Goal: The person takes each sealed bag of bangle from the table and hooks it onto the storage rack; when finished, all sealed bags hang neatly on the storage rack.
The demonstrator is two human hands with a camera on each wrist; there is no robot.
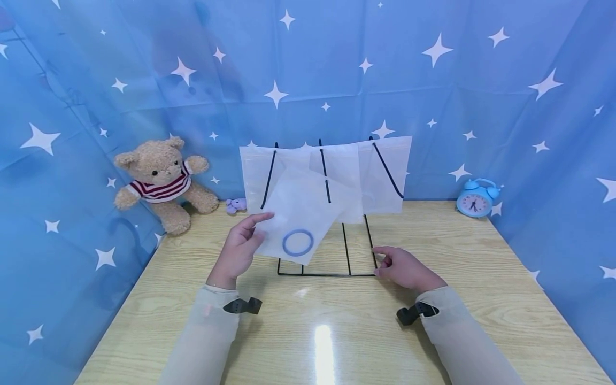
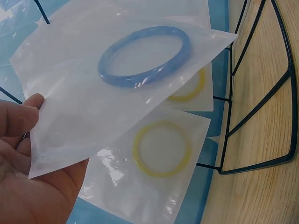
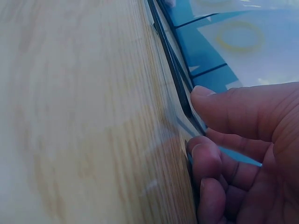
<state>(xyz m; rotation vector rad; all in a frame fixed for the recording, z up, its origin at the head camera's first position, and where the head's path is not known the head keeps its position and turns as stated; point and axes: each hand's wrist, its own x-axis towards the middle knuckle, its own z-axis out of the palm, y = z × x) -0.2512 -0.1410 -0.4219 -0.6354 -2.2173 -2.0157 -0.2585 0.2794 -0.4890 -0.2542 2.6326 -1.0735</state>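
My left hand (image 1: 240,243) pinches the side edge of a translucent white bag (image 1: 284,214) between thumb and fingers. A blue ring (image 2: 145,56) shows through this bag, which tilts forward and overlaps the middle prong (image 1: 327,190) of a black wire rack (image 1: 327,275). Behind it, similar bags hang on the rack's prongs, and a yellow ring (image 2: 162,148) shows through one bag (image 2: 135,186). Low at the rack's near right corner, my right hand (image 1: 399,266) holds the wire frame, thumb on one side and curled fingers on the other, as the right wrist view shows.
On the left, a teddy bear (image 1: 161,179) in a striped shirt leans against the blue star-patterned curtain (image 1: 308,64). A small purple toy (image 1: 236,205) lies by the rack. A blue alarm clock (image 1: 476,200) stands at the wooden table's (image 1: 481,267) back right.
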